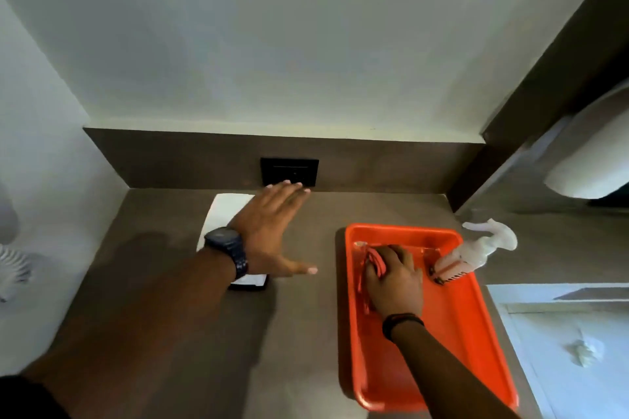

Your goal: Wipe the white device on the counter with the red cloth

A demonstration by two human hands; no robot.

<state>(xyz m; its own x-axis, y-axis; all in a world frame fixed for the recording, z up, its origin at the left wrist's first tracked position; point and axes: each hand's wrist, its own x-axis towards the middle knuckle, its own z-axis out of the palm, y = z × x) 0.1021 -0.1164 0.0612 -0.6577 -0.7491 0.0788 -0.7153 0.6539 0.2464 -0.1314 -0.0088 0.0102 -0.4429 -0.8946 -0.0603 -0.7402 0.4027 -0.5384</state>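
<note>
Two hands are working over the desk: left hand is hovering spread wide above the white device, right hand is gripping the red cloth inside the orange tray beside bare surface.

A home utility nook: brown counter with matching backsplash, wall socket, spray bottle.

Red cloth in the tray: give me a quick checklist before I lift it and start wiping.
1. Right hand on red cloth: ok, fingers over it.
2. Cloth out of orange tray: not ok, not yet lifted.
3. White device reachable: ok, on the counter beside the tray.
4. Left hand off the device: not ok, spread above it.
5. Spray bottle clear of the lift: cannot tell; it leans on the tray edge.
</note>
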